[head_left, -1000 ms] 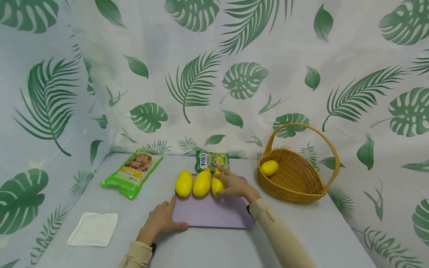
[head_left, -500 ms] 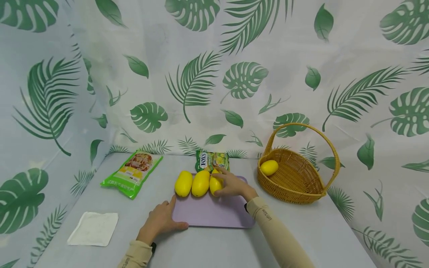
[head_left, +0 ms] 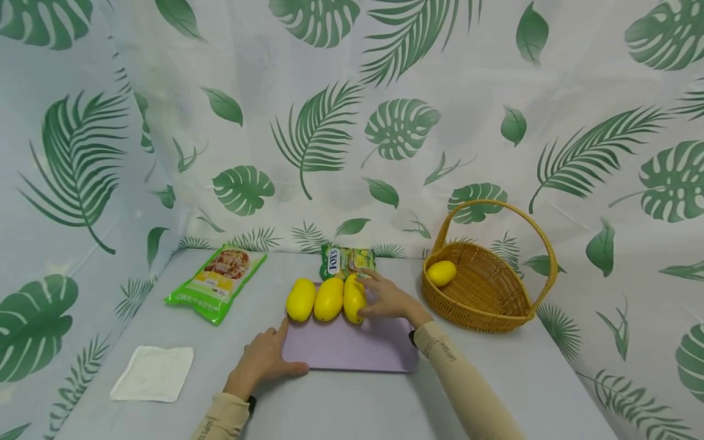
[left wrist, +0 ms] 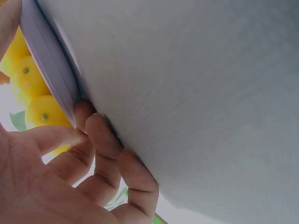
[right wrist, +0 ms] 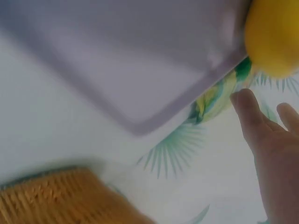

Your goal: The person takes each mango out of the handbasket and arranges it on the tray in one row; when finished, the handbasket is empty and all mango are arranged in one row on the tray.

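Note:
Three yellow lemons (head_left: 328,300) lie side by side along the back of a flat purple tray (head_left: 346,351). My left hand (head_left: 265,356) holds the tray's front left corner, thumb along the front edge and index finger at the left side; its other fingers bend against the table in the left wrist view. Beside the rightmost lemon (head_left: 354,300), my right hand (head_left: 392,300) has its thumb and fingers spread around the fruit's right side. From the right wrist view, the fingers (right wrist: 250,109) stand extended, with a gap between them and the lemon (right wrist: 275,37).
A wicker basket (head_left: 473,322) with a tall handle stands right of the tray, one lemon (head_left: 442,273) inside. Behind the tray lies a green FOX'S packet (head_left: 346,261). At left are a green food bag (head_left: 220,281) and a flat white packet (head_left: 153,374).
My right hand first shifts slightly left with the rightmost lemon, then draws back right and uncovers more of it. The left hand stays at the tray's corner.

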`<action>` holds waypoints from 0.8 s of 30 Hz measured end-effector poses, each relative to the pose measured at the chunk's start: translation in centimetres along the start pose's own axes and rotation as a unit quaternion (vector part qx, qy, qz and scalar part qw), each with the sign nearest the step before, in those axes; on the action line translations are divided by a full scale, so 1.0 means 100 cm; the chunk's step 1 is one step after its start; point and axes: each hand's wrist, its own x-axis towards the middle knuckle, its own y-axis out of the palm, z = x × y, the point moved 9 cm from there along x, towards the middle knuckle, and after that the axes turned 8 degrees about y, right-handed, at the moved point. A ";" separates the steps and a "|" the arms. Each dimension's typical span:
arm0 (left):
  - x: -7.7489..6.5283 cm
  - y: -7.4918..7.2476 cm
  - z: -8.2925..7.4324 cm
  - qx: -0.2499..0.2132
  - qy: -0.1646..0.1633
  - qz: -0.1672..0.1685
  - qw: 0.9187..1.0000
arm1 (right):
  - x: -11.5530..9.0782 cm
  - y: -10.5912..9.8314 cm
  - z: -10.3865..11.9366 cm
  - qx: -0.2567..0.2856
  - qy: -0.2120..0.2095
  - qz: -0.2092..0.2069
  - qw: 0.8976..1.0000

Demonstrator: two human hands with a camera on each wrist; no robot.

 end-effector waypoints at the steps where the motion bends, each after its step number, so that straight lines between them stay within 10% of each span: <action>1: 0.001 0.000 0.000 0.001 0.001 0.000 1.000 | -0.002 -0.003 -0.002 0.002 0.000 -0.005 1.000; 24: 0.001 0.005 0.003 -0.006 -0.015 0.014 1.000 | -0.068 -0.113 -0.084 0.024 0.094 -0.110 0.989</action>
